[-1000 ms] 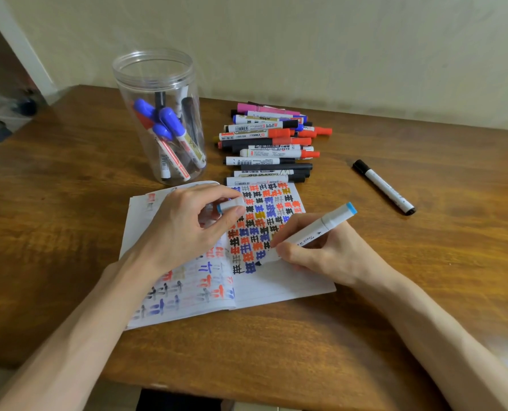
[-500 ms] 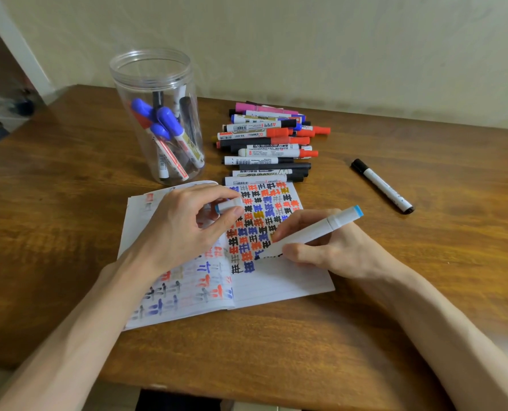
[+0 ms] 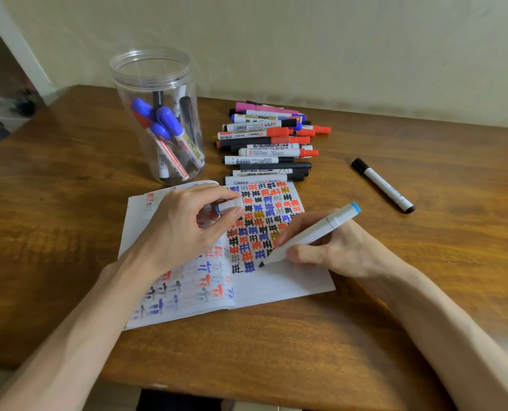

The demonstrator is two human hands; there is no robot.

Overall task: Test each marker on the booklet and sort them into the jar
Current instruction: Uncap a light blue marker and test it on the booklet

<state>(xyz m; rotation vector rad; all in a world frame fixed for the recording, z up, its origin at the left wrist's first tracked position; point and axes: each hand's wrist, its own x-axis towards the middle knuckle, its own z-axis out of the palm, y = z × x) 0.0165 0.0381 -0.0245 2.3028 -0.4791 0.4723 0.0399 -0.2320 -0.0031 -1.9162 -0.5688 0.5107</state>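
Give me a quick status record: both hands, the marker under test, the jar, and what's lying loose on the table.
Right hand: grips an uncapped white marker with a blue end, tip at the booklet page
Left hand: pinches the cap, over the booklet's left page
Jar: upright, open, several markers inside, including blue-capped markers
Pile: capped markers stacked beyond the booklet
Stray: one black-capped marker alone to the right
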